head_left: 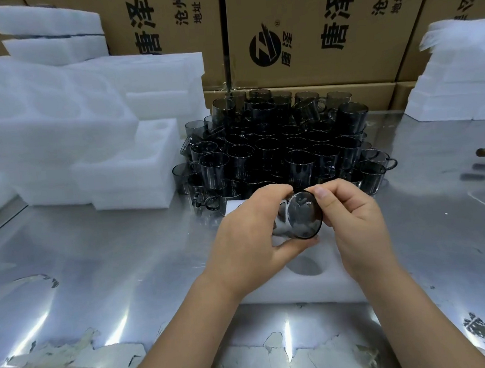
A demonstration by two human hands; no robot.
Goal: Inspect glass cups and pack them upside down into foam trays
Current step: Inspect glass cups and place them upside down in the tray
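Your left grip (248, 234) wraps the smoked glass cup (302, 219), which lies sideways with one round end facing you; your right grip (354, 221) pinches that end's edge.

- My left hand (248, 232) comes through bare, uncovered from knuckles to wrist.
- My right hand (355, 227) is bare as well; its thumbnail (320, 191) is cut short and plain.
- The left forearm (189, 333) and right forearm (414, 315) are bare to the bottom edge of my feed.
- What is worn higher up I cannot tell.
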